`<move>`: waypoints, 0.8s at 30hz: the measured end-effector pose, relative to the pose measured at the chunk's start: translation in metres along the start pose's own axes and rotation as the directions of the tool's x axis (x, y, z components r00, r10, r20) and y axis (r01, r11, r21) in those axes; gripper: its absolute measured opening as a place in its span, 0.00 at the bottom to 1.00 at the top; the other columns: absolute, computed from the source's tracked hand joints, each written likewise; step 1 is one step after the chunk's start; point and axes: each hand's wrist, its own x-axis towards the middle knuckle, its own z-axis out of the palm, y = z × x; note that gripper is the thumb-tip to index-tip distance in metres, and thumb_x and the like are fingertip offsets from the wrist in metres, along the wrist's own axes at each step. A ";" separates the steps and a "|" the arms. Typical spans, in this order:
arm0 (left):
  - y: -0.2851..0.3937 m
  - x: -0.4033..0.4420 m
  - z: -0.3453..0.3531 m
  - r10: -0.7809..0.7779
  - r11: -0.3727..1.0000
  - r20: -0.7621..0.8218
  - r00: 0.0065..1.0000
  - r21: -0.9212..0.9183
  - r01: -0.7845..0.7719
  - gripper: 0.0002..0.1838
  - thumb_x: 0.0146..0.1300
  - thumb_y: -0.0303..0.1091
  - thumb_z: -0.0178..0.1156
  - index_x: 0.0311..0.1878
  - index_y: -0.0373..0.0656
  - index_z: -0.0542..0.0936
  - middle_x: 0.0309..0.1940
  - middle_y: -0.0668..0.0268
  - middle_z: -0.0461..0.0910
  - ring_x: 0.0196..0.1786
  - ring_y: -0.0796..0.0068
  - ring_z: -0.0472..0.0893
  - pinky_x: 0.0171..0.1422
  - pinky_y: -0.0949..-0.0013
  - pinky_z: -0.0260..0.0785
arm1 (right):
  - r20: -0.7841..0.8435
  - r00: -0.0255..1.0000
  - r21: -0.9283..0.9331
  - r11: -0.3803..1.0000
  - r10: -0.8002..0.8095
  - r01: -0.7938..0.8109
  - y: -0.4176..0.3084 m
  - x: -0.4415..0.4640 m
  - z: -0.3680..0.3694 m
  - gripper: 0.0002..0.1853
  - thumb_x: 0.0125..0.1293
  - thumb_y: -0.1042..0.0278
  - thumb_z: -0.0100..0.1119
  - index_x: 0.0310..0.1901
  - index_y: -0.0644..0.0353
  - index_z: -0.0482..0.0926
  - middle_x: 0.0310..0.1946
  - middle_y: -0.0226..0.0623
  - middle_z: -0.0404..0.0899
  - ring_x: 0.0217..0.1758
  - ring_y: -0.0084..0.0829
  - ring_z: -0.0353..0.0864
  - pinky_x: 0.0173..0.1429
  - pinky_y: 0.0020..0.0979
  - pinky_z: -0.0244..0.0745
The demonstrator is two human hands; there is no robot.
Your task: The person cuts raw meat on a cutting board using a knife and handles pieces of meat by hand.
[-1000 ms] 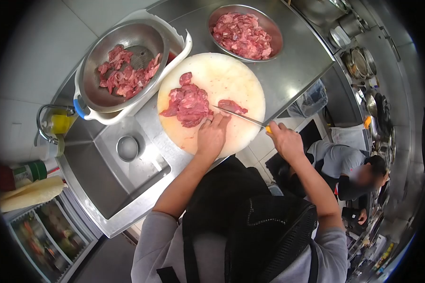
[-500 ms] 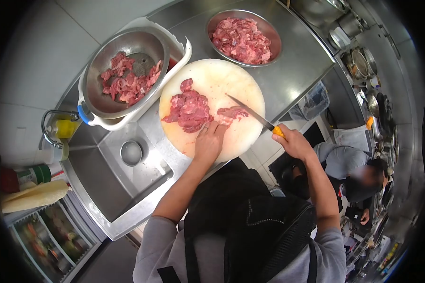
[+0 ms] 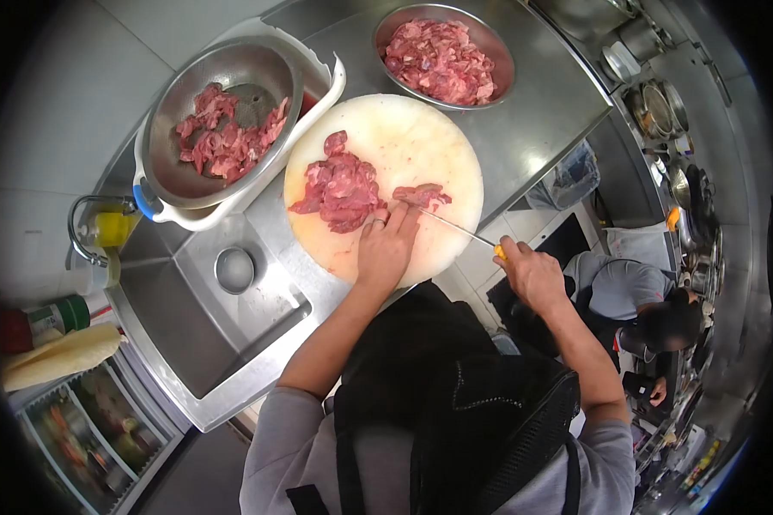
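My right hand [image 3: 531, 273] is wrapped around the yellow handle of a knife [image 3: 459, 229]. Its blade points left, the tip end down at a small strip of raw meat [image 3: 424, 196] on the round white cutting board [image 3: 421, 133]. With fingertips at the strip's near left end, my left hand [image 3: 386, 246] pins the meat to the board close to the blade. Left of these fingers lies a larger heap of raw meat [image 3: 342, 193]. Exactly where the knife tip meets the meat is hard to make out.
Behind the board stands a steel bowl [image 3: 508, 77] full of cut meat. To the left, a steel bowl [image 3: 165, 172] with meat rests in a white tub [image 3: 199, 221]. A sink [image 3: 180, 318] lies at front left. Another person [image 3: 618, 283] is low down at right.
The knife has swung down and left from above the board, onto the small strip. My left fingers have shifted slightly right and farther onto that strip. The view has moved slightly.
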 end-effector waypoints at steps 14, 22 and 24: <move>0.000 -0.005 -0.012 -0.048 0.998 0.118 0.992 -0.023 0.051 0.23 0.70 0.27 0.59 0.67 0.48 0.84 0.61 0.68 0.83 0.58 0.58 0.83 0.62 0.59 0.83 | 0.002 0.999 0.004 0.999 -0.035 0.035 0.000 0.038 0.006 0.18 0.85 0.48 0.56 0.54 0.56 0.73 0.37 0.49 0.87 0.38 0.57 0.92 0.43 0.55 0.86; -0.002 -0.008 -0.010 -0.031 0.992 0.170 0.985 -0.118 0.052 0.26 0.69 0.24 0.58 0.70 0.44 0.82 0.63 0.62 0.82 0.63 0.53 0.83 0.66 0.58 0.83 | -0.005 1.000 -0.004 1.000 -0.013 0.013 0.006 0.036 0.008 0.20 0.83 0.44 0.58 0.54 0.55 0.74 0.36 0.49 0.89 0.40 0.59 0.91 0.46 0.58 0.85; -0.003 -0.009 -0.012 -0.021 0.991 0.196 0.980 -0.124 0.046 0.26 0.68 0.24 0.58 0.71 0.43 0.82 0.64 0.61 0.82 0.62 0.52 0.83 0.68 0.57 0.82 | 0.010 1.000 -0.013 1.000 0.013 -0.013 0.016 0.022 0.002 0.20 0.83 0.44 0.59 0.54 0.55 0.74 0.35 0.49 0.89 0.40 0.58 0.91 0.46 0.58 0.85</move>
